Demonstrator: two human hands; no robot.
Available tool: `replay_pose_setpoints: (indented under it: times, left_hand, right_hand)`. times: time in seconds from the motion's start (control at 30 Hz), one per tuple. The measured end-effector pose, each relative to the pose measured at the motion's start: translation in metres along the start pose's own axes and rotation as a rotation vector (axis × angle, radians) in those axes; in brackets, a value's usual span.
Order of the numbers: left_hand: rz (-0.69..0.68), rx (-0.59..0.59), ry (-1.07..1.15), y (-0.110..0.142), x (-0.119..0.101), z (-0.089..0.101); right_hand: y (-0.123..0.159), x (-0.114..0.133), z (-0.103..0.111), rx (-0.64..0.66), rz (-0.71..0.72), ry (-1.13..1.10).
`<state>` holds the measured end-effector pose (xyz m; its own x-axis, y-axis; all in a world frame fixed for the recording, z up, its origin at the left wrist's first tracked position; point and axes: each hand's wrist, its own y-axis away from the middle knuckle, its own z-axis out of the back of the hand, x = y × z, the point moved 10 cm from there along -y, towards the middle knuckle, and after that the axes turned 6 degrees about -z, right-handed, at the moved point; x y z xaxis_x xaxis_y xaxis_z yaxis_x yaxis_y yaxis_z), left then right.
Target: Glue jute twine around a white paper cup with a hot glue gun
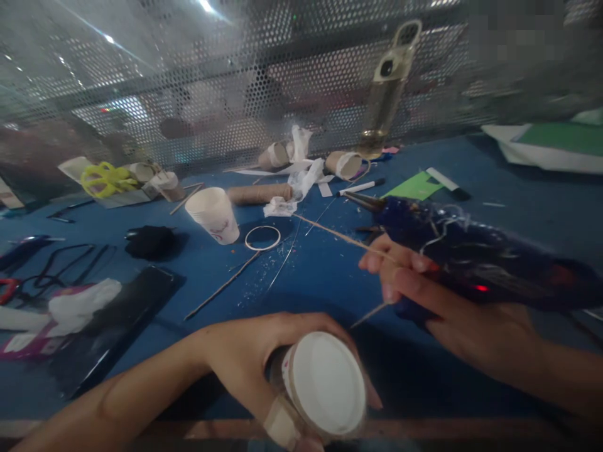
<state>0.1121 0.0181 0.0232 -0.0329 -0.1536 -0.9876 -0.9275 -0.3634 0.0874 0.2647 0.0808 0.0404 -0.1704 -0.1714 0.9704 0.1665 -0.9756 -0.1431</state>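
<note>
At the table's near edge, my left hand [264, 351] is wrapped around a paper cup [328, 384], whose round white end faces up toward me. A beige strip that looks like a bandage covers part of the left thumb. My right hand [424, 289] grips a dark blue glue gun [471, 251] with a lit red light; its nozzle points left. A thin length of twine [334, 232] also runs between the right fingers, and stretches back toward crumpled white paper [280, 206]. The two hands are apart.
A stack of paper cups [214, 213], a white ring [262, 238], a stick [221, 285] and a twine roll [260, 193] lie ahead. Yellow-handled scissors [107, 179] and a black phone-like slab [117, 333] are left. A bottle [389, 94] stands by the perforated metal screen [211, 88].
</note>
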Motion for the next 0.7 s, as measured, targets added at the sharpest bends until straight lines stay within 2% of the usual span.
replay_pose_setpoints:
  times: [0.1, 0.17, 0.27, 0.33, 0.43, 0.53, 0.6, 0.7]
  left_hand:
    - [0.004, 0.000, 0.066, 0.001, -0.001, -0.001]
    - [0.018, 0.038, 0.116, 0.001, 0.001, -0.004]
    - [0.045, 0.190, 0.097, 0.002, 0.000, -0.015]
    - [0.052, 0.295, -0.078, 0.003, 0.000, -0.021]
    - [0.034, 0.387, -0.282, 0.003, -0.003, -0.027]
    - [0.017, 0.380, -0.299, 0.002, -0.007, -0.028]
    - [0.015, 0.377, -0.305, 0.001, -0.008, -0.029]
    - [0.011, 0.393, -0.314, 0.001, -0.009, -0.031]
  right_hand:
    - [-0.003, 0.005, 0.001, -0.018, 0.060, -0.197]
    - [-0.008, 0.001, 0.003, -0.060, 0.038, -0.393]
    - [-0.016, -0.009, -0.001, -0.073, -0.055, -0.586]
    - [-0.020, -0.010, -0.002, -0.069, -0.085, -0.636]
    - [-0.026, -0.010, -0.001, -0.055, -0.093, -0.591]
    - [-0.028, -0.017, -0.010, 0.021, -0.173, -0.435]
    - [-0.024, -0.023, -0.024, 0.124, -0.229, -0.318]
    - [-0.012, -0.032, -0.049, 0.324, -0.309, -0.288]
